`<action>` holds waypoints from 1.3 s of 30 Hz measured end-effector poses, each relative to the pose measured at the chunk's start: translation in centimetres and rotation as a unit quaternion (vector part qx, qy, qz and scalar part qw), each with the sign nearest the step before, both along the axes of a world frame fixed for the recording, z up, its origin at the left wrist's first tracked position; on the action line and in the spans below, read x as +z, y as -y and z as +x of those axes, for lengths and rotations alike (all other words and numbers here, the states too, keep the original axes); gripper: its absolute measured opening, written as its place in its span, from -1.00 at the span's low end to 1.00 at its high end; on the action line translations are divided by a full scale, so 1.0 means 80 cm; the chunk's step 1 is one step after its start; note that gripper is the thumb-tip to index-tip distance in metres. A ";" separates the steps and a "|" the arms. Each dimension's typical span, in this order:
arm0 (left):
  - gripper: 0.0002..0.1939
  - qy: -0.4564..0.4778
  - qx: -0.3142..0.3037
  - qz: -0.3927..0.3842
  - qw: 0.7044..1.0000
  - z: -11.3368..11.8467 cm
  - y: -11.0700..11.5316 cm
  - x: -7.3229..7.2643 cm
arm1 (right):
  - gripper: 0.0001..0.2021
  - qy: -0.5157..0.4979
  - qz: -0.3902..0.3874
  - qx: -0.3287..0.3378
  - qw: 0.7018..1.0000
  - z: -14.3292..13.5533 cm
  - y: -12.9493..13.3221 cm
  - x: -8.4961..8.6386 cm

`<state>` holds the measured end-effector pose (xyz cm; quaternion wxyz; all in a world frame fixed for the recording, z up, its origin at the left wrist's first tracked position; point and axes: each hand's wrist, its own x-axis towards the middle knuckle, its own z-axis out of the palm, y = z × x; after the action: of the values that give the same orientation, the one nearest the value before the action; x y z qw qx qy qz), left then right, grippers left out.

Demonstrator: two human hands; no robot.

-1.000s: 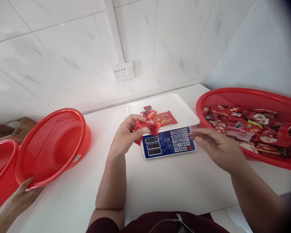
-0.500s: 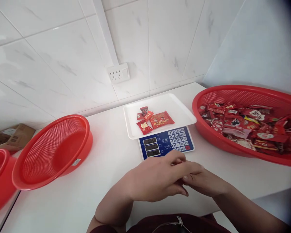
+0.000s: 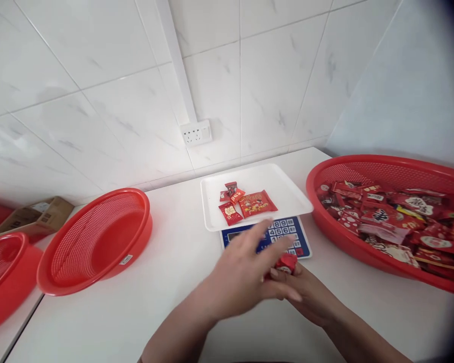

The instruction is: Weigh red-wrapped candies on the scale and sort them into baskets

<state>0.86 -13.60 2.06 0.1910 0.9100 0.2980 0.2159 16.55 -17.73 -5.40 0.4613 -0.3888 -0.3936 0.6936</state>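
Observation:
My left hand (image 3: 240,275) is above the near edge of the blue scale (image 3: 299,241), its fingers apart and slightly blurred, reaching over my right hand (image 3: 313,295). My right hand is closed around a small red candy packet (image 3: 287,262); its fingers are partly hidden behind the left hand. On the scale rests a white tray (image 3: 283,184). The tray bears a larger red snack packet (image 3: 258,203) and several small red candy packets (image 3: 230,214). My left hand covers much of the scale's displays and some keys.
A big red basket (image 3: 316,201) full of wrapped sweets stands to the right. On the left are a red perforated basket (image 3: 144,237), another red basket (image 3: 20,247) and a cardboard box (image 3: 56,212). A socket (image 3: 195,133) is on the tiled wall behind the white table (image 3: 166,282).
My left hand has lifted and spread its fingers, uncovering the red packet in my right hand. The view has tilted up, so the table things appear lower.

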 end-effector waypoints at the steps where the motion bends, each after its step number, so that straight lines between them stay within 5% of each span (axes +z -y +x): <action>1: -0.33 0.003 0.046 0.013 0.999 -0.019 -0.009 0.001 | -0.75 -0.028 -0.023 -0.008 0.999 0.005 -0.001 -0.002; 3: -0.41 -0.010 0.217 0.052 0.975 -0.071 -0.030 0.001 | -0.71 -0.066 -0.047 -0.014 0.997 0.017 -0.004 -0.008; 6: -0.39 -0.082 0.508 0.083 0.854 -0.159 -0.056 -0.006 | -0.70 -0.087 -0.052 -0.024 0.995 0.031 -0.011 -0.019; 9: -0.34 -0.176 0.587 -0.052 0.789 -0.214 -0.061 -0.019 | -0.72 -0.091 -0.054 -0.031 0.994 0.034 -0.019 -0.030; 12: -0.35 -0.196 0.563 -0.081 0.799 -0.213 -0.050 -0.026 | -0.73 -0.069 -0.040 -0.005 0.997 0.033 -0.022 -0.036; 16: -0.41 -0.132 0.476 -0.044 0.868 -0.154 -0.045 -0.021 | -0.72 -0.038 -0.011 0.008 0.999 0.034 -0.020 -0.039; 20: -0.30 -0.076 0.249 -0.016 0.965 -0.074 -0.077 -0.015 | -0.71 -0.020 -0.010 -0.005 1.000 0.037 -0.018 -0.042; 23: -0.07 -0.135 0.120 -0.042 0.983 -0.020 -0.118 -0.018 | -0.69 -0.011 -0.002 -0.009 1.000 0.036 -0.017 -0.044; 26: 0.03 -0.213 0.089 -0.052 0.972 0.012 -0.156 -0.026 | -0.67 0.002 0.014 -0.011 1.000 0.035 -0.015 -0.042; 29: -0.11 -0.237 0.084 -0.006 0.968 0.023 -0.176 -0.032 | -0.67 0.009 0.029 0.001 1.000 0.034 -0.014 -0.039; 33: -0.31 -0.216 0.116 0.070 0.967 0.024 -0.180 -0.036 | -0.69 0.015 0.029 0.014 0.999 0.030 -0.010 -0.033; 39: -0.42 -0.178 0.186 0.018 0.966 0.022 -0.184 -0.038 | -0.69 0.039 0.031 -0.002 0.999 0.024 -0.004 -0.026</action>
<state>2.60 1.14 -0.95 0.0749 0.8656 0.4874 0.0875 18.48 -17.39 -7.46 0.4586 -0.4022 -0.4319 0.6643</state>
